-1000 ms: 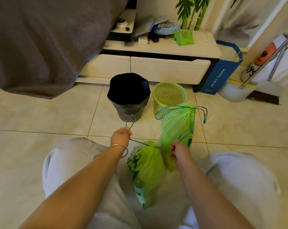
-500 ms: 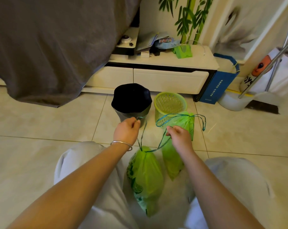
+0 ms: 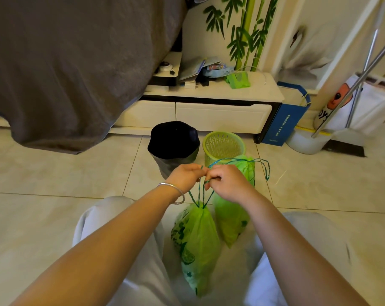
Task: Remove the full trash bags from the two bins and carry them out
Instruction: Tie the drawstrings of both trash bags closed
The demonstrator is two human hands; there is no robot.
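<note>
On the far left a grey blanket (image 3: pixel 66 69) hangs down to the tiled floor (image 3: pixel 32 217). Your left hand (image 3: pixel 185 176), with a silver bangle (image 3: pixel 172 192) at the wrist, has its fingers curled and pinches the blue-green drawstring (image 3: pixel 198 193) of the near green bag (image 3: pixel 197 244). This bag stands closed between your knees, its cord running up to both hands. Behind the left hand stands the black bin (image 3: pixel 172 146), lined with a dark bag, and just beside it the green basket bin (image 3: pixel 223 146); both are in front of the white cabinet (image 3: pixel 209 111). Your right hand (image 3: pixel 228 184) is also curled and pinches the same cord; the two hands almost touch. Behind the right hand is the second green bag (image 3: pixel 231 219), just beside the first one, with its own cord loop (image 3: pixel 264 166) free in the air. On the right a blue paper bag (image 3: pixel 284 120) leans by the cabinet.
</note>
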